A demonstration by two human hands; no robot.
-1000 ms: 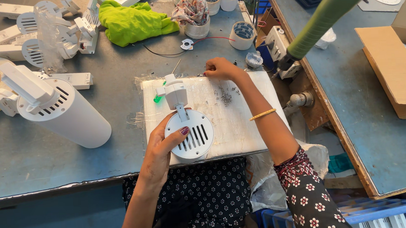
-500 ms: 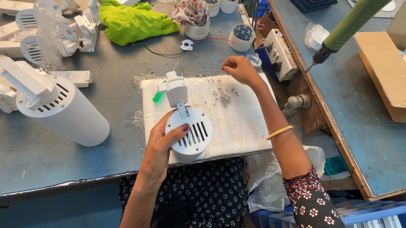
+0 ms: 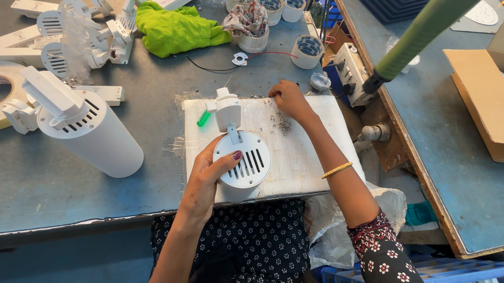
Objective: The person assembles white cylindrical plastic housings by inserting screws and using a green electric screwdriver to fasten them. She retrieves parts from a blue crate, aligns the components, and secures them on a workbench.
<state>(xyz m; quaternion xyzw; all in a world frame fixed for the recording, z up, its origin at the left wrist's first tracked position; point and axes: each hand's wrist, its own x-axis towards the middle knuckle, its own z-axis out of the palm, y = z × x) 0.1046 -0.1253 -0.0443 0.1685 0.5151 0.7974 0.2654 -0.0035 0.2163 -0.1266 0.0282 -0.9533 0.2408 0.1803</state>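
The person's left hand [image 3: 205, 182] wraps its grip around a white round lamp housing [image 3: 242, 159] with a slotted face, thumb laid across its rim, steadying it on a white foam pad [image 3: 311, 155] that lies on the blue-grey tabletop [image 3: 63, 199]. A white bracket block [image 3: 228, 109] rises from the housing's far side, with a small green piece [image 3: 204, 117] just beside it. The right hand [image 3: 289, 97], a gold bangle on its wrist, reaches to the pad's far edge, fingertips pinched down among a scatter of small dark screws [image 3: 280, 121]; I cannot tell whether it holds one. To the left a larger white cylinder lamp [image 3: 91, 134] lies on its side. Beyond the pad sit a green cloth [image 3: 178, 29] and several tape rolls [image 3: 306, 51].
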